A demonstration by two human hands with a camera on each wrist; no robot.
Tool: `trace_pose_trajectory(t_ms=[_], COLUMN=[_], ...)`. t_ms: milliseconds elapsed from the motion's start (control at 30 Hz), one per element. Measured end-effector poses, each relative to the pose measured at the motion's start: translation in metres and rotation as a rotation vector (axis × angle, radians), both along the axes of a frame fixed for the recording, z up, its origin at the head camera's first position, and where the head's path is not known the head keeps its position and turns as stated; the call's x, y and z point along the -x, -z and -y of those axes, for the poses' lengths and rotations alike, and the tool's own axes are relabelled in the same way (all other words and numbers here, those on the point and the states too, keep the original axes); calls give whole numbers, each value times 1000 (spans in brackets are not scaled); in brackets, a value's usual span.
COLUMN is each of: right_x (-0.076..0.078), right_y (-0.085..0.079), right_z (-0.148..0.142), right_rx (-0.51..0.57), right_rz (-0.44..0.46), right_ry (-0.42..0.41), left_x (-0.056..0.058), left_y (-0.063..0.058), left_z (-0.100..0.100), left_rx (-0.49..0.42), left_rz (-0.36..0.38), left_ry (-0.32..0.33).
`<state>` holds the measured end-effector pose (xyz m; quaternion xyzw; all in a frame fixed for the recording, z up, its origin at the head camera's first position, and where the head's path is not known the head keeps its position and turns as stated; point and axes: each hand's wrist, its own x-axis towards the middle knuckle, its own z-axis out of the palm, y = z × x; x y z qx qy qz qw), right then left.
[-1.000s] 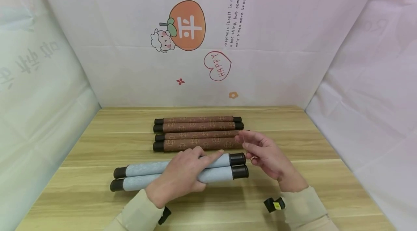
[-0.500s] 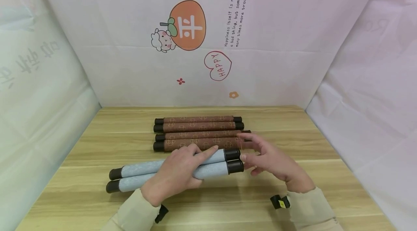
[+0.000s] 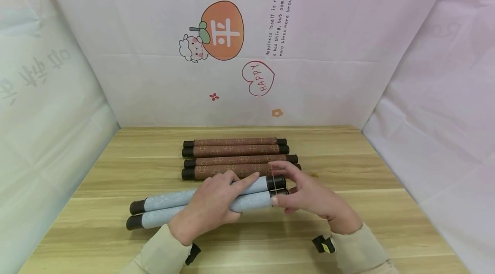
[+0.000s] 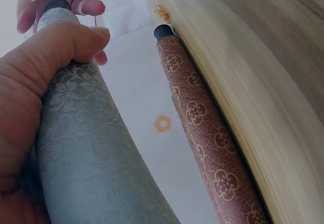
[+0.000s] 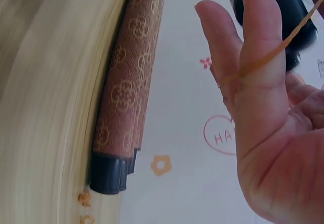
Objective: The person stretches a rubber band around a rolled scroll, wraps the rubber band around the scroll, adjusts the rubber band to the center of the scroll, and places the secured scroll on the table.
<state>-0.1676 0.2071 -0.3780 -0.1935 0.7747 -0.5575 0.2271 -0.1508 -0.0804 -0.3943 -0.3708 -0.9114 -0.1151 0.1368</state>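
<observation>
Two light blue rolled scrolls (image 3: 170, 201) with dark end caps lie side by side, tilted up toward the right. My left hand (image 3: 214, 203) grips both around the middle, its index finger along the upper one. At their right end, my right hand (image 3: 305, 194) holds a thin tan rubber band (image 3: 273, 179) stretched between spread, bent fingers and thumb. The band crosses in front of the black caps, and the fingers surround the ends. In the right wrist view, the rubber band (image 5: 273, 54) runs across the fingers beside a dark cap (image 5: 281, 11).
Several brown patterned scrolls (image 3: 232, 150) with black caps lie in a row behind, on the wooden table (image 3: 116, 166). Small orange rubber bands (image 4: 163, 14) rest near their right end. A white printed cloth (image 3: 328, 85) forms the back wall, with white cloth sides.
The blue scrolls shifted slightly left with my left hand. My right hand moved left, bringing the stretched rubber band over the right end caps.
</observation>
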Motion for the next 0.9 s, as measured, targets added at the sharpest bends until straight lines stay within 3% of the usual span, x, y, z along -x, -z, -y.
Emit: trace_pose_trajectory(t_ms=[333,700,900], right_x=[-1,-2,-3], right_y=[0,-2,-4], right_z=[11,15,15], right_rx=[-4,-65,-109], right_rz=[-44,-53,-46], right_ry=[-33,-6,9], left_x=[-2,-3,-3], left_y=[1,0,-1], left_z=[-3,-8,-11], left_rx=[-9,55,96], left_rz=[-36,-93,-61], left_ry=[13,3,-9])
